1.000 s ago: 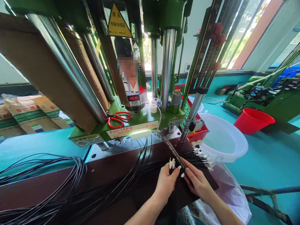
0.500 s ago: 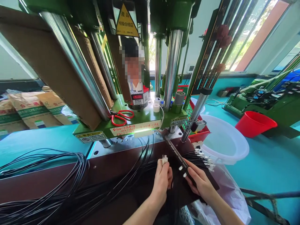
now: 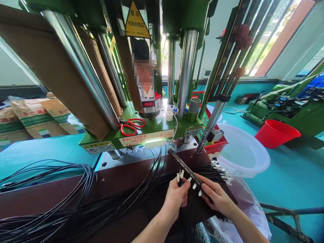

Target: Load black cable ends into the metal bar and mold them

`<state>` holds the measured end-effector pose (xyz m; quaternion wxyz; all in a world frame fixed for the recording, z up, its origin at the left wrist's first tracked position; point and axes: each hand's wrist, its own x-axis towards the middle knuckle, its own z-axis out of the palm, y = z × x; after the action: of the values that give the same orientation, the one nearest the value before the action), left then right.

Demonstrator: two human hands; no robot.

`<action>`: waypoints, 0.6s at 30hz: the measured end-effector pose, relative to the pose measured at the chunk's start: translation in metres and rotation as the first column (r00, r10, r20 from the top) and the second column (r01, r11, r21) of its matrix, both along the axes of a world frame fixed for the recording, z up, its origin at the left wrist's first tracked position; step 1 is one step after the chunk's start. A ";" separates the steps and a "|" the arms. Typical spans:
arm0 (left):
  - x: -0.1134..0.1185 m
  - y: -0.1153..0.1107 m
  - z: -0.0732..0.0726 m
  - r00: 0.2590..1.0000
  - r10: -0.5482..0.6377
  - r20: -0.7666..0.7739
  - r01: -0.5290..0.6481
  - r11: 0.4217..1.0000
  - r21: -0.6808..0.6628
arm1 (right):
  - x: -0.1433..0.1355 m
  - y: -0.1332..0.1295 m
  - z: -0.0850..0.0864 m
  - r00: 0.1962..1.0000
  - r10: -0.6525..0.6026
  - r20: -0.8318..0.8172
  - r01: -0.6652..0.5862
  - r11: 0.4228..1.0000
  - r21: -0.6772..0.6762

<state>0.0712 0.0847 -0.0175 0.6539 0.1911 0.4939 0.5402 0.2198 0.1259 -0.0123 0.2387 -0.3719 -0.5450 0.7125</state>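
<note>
My left hand [image 3: 177,194] is closed on a few cable ends with white connectors [image 3: 180,174], its thumb and finger at the near side of a dark slotted bar [image 3: 186,167]. One connector [image 3: 189,180] sits at the bar beside my left fingertips. Two more connectors [image 3: 194,186] stick out along the bar's near edge, closer to my right hand. My right hand [image 3: 215,194] grips the bar's lower right end and holds it slanted above the brown tabletop [image 3: 118,175]. Palm-side fingers of both hands are partly hidden.
A bundle of finished-looking black cables [image 3: 215,169] lies right of the bar. Loose black cables [image 3: 83,192] cover the left. Behind stands a green press [image 3: 113,140] with red-handled scissors [image 3: 131,126] on it. A white tub [image 3: 243,152] and red bucket [image 3: 277,133] are at right.
My left hand has moved slightly right to the bar, and a third connector now shows at it. The bar's far end has shifted left, toward me.
</note>
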 end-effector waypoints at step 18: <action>-0.009 -0.003 0.002 0.986 0.136 -0.092 -0.127 0.987 0.095 | 0.005 -0.001 -0.007 0.999 -0.029 -0.023 0.029 1.000 0.000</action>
<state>0.0622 0.0813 -0.0153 0.5827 0.2135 0.5124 0.5936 0.2252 0.1254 -0.0193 0.2552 -0.3714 -0.5369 0.7132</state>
